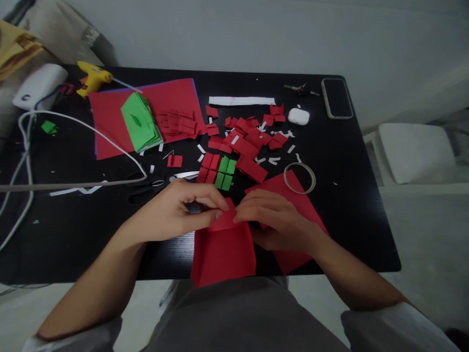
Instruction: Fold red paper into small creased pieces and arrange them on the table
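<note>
A red paper sheet (223, 252) lies at the near edge of the black table (359, 205) and hangs slightly over it. My left hand (183, 208) and my right hand (274, 215) both pinch its far edge, fingertips almost meeting at the middle where the paper is folded up. Another red sheet (289, 188) lies under my right hand. Just beyond my fingers sit small folded red and green paper pieces (220, 171).
Scattered red folded pieces (249, 137), a stack of green paper (141, 122) on a large red sheet (106, 117), a yellow glue gun (91, 78), scissors (154, 188), a tape ring (299, 177), an earbud case (298, 116), a phone (336, 98), keys (300, 89), white cables (25, 161).
</note>
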`<action>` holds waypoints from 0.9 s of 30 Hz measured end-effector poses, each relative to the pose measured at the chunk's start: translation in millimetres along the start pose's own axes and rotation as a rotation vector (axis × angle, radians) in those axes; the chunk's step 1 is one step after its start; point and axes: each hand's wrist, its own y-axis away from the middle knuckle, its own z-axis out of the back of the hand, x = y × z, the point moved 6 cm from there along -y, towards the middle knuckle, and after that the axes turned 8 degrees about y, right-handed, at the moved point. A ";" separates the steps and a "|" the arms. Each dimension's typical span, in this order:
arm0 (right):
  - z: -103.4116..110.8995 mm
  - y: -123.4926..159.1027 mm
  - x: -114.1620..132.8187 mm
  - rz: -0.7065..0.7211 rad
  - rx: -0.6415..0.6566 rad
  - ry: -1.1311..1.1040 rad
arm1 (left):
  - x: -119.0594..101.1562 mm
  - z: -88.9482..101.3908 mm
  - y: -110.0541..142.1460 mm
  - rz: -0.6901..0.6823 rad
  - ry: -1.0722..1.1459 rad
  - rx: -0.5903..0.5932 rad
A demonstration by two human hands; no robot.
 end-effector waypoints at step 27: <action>-2.7 1.8 -2.5 -0.011 0.024 0.093 | -2.5 -1.3 -3.4 -0.048 -0.163 -0.103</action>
